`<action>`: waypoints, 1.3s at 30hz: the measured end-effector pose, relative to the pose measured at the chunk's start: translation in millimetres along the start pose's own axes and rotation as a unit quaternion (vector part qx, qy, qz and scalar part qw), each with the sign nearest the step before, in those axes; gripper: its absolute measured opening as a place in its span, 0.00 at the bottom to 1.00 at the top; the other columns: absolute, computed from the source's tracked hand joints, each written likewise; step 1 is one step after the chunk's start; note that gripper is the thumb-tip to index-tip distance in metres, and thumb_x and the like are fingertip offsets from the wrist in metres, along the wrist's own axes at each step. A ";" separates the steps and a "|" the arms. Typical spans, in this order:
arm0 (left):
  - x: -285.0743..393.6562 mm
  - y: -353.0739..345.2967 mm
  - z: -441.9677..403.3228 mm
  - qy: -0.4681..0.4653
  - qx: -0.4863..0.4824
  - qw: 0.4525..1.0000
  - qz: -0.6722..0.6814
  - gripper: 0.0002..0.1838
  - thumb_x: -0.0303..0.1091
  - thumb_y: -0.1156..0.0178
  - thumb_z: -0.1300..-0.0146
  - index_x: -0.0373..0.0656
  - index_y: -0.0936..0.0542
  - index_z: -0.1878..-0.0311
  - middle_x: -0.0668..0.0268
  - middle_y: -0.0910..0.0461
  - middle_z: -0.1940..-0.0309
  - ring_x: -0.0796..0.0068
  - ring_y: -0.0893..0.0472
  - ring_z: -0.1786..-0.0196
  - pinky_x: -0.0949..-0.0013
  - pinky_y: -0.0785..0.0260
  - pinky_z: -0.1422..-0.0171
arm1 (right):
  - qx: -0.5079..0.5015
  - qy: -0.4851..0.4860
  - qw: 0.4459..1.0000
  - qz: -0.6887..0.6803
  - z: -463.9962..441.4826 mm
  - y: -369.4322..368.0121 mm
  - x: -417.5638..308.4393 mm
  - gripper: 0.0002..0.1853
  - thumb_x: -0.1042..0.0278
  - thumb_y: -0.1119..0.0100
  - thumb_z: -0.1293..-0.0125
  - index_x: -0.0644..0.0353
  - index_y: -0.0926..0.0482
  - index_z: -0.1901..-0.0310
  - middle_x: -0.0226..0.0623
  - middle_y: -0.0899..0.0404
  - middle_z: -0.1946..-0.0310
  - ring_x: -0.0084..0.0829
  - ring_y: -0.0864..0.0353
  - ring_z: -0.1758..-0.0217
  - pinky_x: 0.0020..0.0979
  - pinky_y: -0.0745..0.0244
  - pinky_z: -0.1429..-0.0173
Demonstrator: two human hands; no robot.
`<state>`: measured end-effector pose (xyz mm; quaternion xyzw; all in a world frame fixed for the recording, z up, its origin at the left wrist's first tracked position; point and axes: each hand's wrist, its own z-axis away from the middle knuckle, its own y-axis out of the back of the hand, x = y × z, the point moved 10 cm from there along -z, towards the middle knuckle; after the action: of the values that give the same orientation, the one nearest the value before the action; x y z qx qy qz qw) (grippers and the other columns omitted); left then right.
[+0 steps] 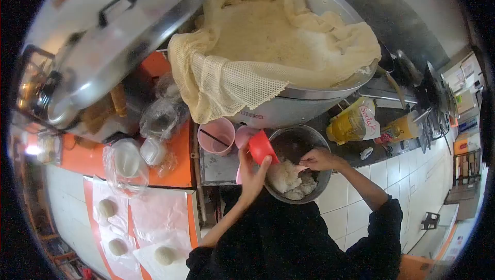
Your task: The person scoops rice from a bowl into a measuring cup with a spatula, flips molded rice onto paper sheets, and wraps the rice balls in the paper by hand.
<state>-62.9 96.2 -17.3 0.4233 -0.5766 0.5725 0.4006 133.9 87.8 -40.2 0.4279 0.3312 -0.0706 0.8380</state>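
Note:
My left hand (251, 179) is closed around a small red bowl (262, 148), tipped over the left rim of a round metal bowl (325, 177). Clumps of cooked white rice (289, 182) fill the lower part of that metal bowl. In there too, my right hand (317, 160) has its fingers closed on a pale pinkish utensil at the rice; its shape is mostly hidden. Behind both hands stands a large metal cooker (304, 106), lined with cream net cloth (242, 81) and holding more rice (268, 38).
A pink tub (216, 136) with a dark stick stands left of the metal bowl. A large metal lid (129, 32) leans at upper left. Oil pouches (353, 120) lie at right. Rounded rice mounds (164, 256) sit on white sheets, near plastic-wrapped containers (126, 164).

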 end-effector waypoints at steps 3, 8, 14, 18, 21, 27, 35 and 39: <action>9.4 3.8 1.8 0.088 -0.100 0.991 -0.012 0.35 0.32 0.35 0.43 0.36 0.43 0.38 0.57 0.34 0.45 0.68 0.29 0.44 0.67 0.35 0.40 | 0.046 -0.015 0.998 -0.034 30.1 18.7 9.8 0.13 0.60 0.47 0.36 0.61 0.20 0.64 0.37 0.21 0.79 0.25 0.21 0.76 0.26 0.30 0.72; -0.1 -24.2 28.5 0.224 -0.256 0.936 -0.085 0.36 0.42 0.39 0.39 0.40 0.47 0.35 0.57 0.35 0.43 0.64 0.30 0.42 0.62 0.29 0.44 | 0.199 -0.152 0.965 -0.074 100.7 41.5 8.2 0.12 0.60 0.48 0.36 0.59 0.20 0.64 0.44 0.22 0.78 0.41 0.21 0.75 0.37 0.29 0.70; -50.2 -68.0 45.5 0.383 -0.234 0.887 0.110 0.33 0.45 0.45 0.35 0.42 0.47 0.34 0.58 0.38 0.41 0.63 0.32 0.40 0.59 0.25 0.45 | 0.339 -0.200 0.918 0.039 132.0 14.4 -60.5 0.12 0.66 0.51 0.36 0.57 0.24 0.53 0.48 0.22 0.74 0.47 0.21 0.71 0.42 0.27 0.68; -54.1 -77.4 44.7 0.375 -0.252 0.883 0.124 0.34 0.46 0.45 0.36 0.37 0.46 0.35 0.57 0.37 0.40 0.63 0.31 0.41 0.60 0.23 0.48 | 0.358 -0.217 0.908 -0.001 132.2 -13.4 -76.7 0.14 0.67 0.48 0.37 0.60 0.25 0.51 0.51 0.21 0.65 0.47 0.20 0.64 0.39 0.24 0.63; -60.0 -78.6 40.8 0.367 -0.261 0.884 0.124 0.36 0.48 0.45 0.37 0.32 0.45 0.36 0.54 0.36 0.41 0.62 0.29 0.42 0.59 0.23 0.49 | 0.311 -0.205 0.928 -0.004 130.4 -15.6 -83.0 0.15 0.66 0.46 0.38 0.60 0.26 0.50 0.50 0.21 0.63 0.47 0.20 0.64 0.39 0.24 0.62; -49.1 -76.3 35.1 0.383 -0.256 0.879 0.126 0.35 0.49 0.47 0.36 0.31 0.42 0.36 0.53 0.34 0.43 0.59 0.28 0.43 0.56 0.23 0.49 | 0.308 -0.129 0.942 -0.020 155.2 5.2 -82.4 0.15 0.65 0.45 0.39 0.54 0.24 0.50 0.42 0.20 0.69 0.44 0.20 0.70 0.39 0.24 0.66; -46.5 -67.5 30.0 0.380 -0.286 0.872 0.114 0.32 0.49 0.51 0.33 0.35 0.41 0.36 0.54 0.32 0.43 0.61 0.26 0.44 0.55 0.24 0.49 | 0.353 -0.182 0.874 -0.278 190.1 20.0 -9.1 0.12 0.69 0.45 0.37 0.62 0.21 0.54 0.40 0.26 0.77 0.22 0.28 0.76 0.25 0.31 0.71; -49.8 -66.4 31.3 0.402 -0.259 0.874 0.091 0.32 0.49 0.49 0.34 0.34 0.40 0.37 0.54 0.31 0.44 0.61 0.26 0.44 0.54 0.23 0.50 | 0.355 -0.173 0.884 -0.249 148.3 15.0 -27.8 0.13 0.70 0.45 0.38 0.63 0.23 0.51 0.42 0.24 0.74 0.22 0.26 0.72 0.26 0.30 0.66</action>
<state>16.7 67.3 -43.8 -0.0165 -0.5299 0.5575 0.6389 191.8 -20.7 48.5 0.5812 0.2294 -0.4627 0.6288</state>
